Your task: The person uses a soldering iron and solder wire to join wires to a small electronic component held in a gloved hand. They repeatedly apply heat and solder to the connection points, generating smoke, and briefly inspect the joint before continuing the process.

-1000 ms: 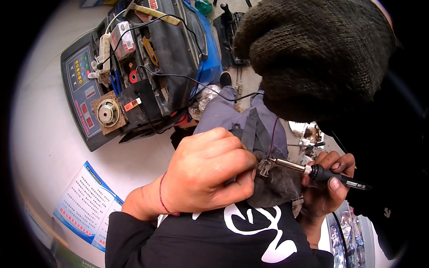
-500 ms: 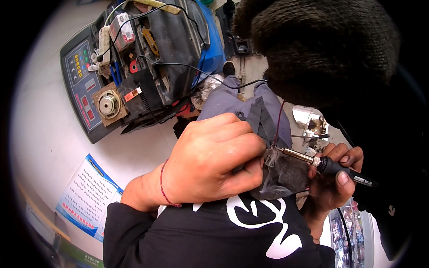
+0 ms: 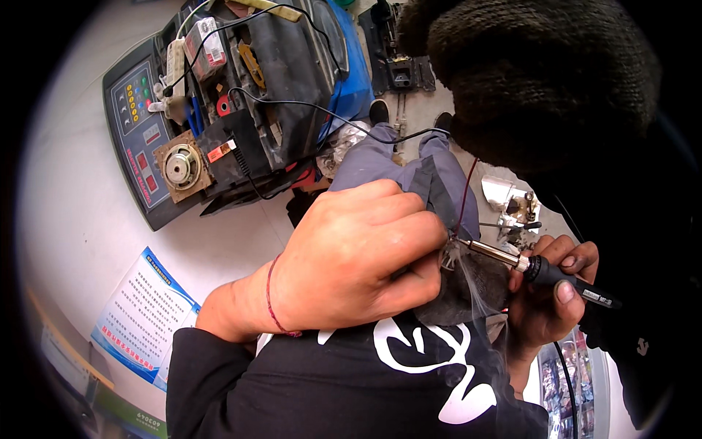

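Observation:
A soldering iron with a metal barrel and black handle lies in the closed fingers of my right hand. Its tip points left and meets the lower end of a thin dark-red wire, beside my left fingertips. Pale smoke drifts down from that spot. My left hand is closed in a pinch; what its fingers hold is hidden behind them. Beneath the tip sits a dark, fuzzy piece above my lap. A dark strap runs down toward the left fingers.
At upper left a machine with a control panel carries a loose speaker, a yellow cutter and a power strip. A black cable crosses my legs. Dark knitted fabric covers the upper right. Small metal parts lie beyond my right hand.
The smoke has stretched into a longer plume toward the lower right. Both hands and the iron keep nearly the same pose; the whole view has shifted slightly.

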A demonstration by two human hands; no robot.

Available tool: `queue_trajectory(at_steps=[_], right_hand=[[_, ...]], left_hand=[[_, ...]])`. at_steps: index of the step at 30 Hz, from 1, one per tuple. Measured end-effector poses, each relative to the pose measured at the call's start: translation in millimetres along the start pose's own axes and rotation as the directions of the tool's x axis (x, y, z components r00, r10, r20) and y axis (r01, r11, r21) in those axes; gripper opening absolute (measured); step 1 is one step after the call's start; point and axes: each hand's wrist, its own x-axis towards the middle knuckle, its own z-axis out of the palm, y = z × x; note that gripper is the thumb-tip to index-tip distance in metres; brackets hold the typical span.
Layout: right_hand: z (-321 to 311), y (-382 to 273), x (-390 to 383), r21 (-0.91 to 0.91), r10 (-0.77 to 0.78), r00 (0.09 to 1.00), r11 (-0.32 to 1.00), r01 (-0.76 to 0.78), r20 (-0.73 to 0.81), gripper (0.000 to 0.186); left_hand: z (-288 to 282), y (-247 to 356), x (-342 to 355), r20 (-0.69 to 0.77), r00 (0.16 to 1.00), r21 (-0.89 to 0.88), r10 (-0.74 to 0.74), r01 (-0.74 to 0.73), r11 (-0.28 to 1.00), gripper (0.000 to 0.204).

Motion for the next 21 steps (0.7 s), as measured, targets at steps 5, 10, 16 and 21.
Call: queue_trajectory(at_steps=[5, 10, 16, 21], right_hand=[[-0.3, 1.0, 0.4, -0.007, -0.005, 1.000, 1.000, 0.005, 0.000, 0.036], [-4.5, 3.4, 0.3, -0.012, -0.014, 1.000, 1.000, 0.014, 0.006, 0.036], [-6.6, 2.5, 0.4, -0.010, -0.014, 1.000, 1.000, 0.014, 0.025, 0.036], [-5.6, 0.8, 0.0, -0.012, -0.013, 1.000, 1.000, 0.013, 0.021, 0.035]], left_hand=[[0.7, -0.1, 1.5, 0.022, 1.000, 0.015, -0.008, 0.008, 1.000, 0.020], [1.9, -0.1, 3.3, 0.026, 1.000, 0.010, -0.007, 0.007, 1.000, 0.020], [4.0, 0.3, 5.5, 0.027, 1.000, 0.007, -0.006, 0.006, 1.000, 0.020], [5.0, 1.0, 6.7, 0.040, 0.999, 0.011, -0.004, 0.004, 1.000, 0.020]])
